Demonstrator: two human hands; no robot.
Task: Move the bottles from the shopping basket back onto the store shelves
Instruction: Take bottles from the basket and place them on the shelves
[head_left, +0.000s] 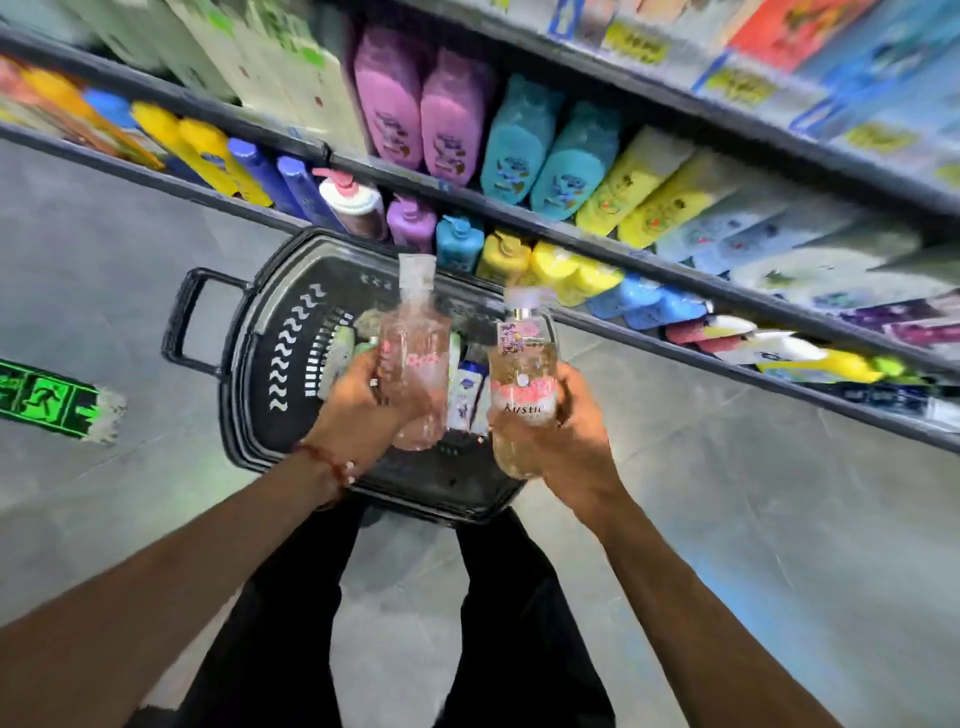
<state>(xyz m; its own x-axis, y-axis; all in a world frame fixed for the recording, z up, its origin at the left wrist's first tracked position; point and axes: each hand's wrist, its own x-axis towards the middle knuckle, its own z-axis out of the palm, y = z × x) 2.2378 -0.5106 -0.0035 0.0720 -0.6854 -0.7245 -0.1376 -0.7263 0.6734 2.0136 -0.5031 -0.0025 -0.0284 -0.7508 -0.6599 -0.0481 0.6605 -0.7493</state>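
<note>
A black shopping basket (249, 332) stands on the grey floor in front of the shelves, with several more bottles (465, 384) lying inside. My left hand (358, 402) grips a clear pink pump bottle (415, 343) held upright above the basket. To its right, my right hand (558, 441) grips a clear yellowish pump bottle (522, 364) with a pink label, also upright over the basket's right side. The store shelves (571, 236) run diagonally behind the basket, packed with coloured bottles.
The basket's handle (179, 322) sticks out to the left. A green exit sign sticker (47, 400) lies on the floor at the left. My legs in dark trousers (291, 623) stand just behind the basket. Pump bottles (457, 241) fill the lowest shelf close to the basket's far rim.
</note>
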